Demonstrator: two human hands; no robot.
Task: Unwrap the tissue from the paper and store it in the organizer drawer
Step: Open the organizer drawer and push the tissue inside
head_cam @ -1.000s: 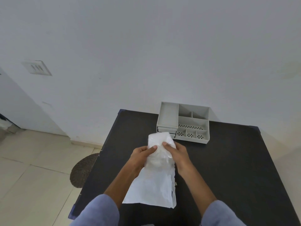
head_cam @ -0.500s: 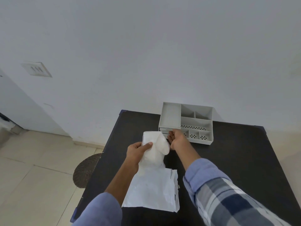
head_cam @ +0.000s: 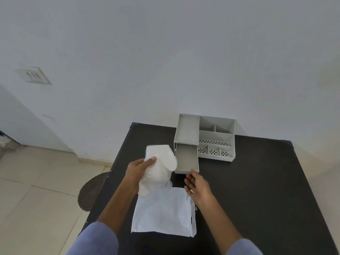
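My left hand [head_cam: 137, 171] holds a soft white wad of tissue [head_cam: 159, 166] above the table, just left of the drawer. The white paper [head_cam: 163, 212] lies flat on the black table in front of me. A grey organizer [head_cam: 216, 138] stands at the table's far edge. Its drawer [head_cam: 186, 159] is pulled out toward me and looks empty. My right hand [head_cam: 197, 187] hovers just in front of the drawer's front edge, fingers apart, holding nothing.
The black table [head_cam: 257, 190] sits against a white wall [head_cam: 165, 52]. Tiled floor [head_cam: 36, 190] and a dark round mat [head_cam: 92, 192] lie to the left, below the table's left edge. The organizer's top holds several open compartments.
My right hand let go of the tissue, reached to the organizer and pulled the drawer out. It now sits just off the drawer front. My left hand kept the tissue lifted off the paper.
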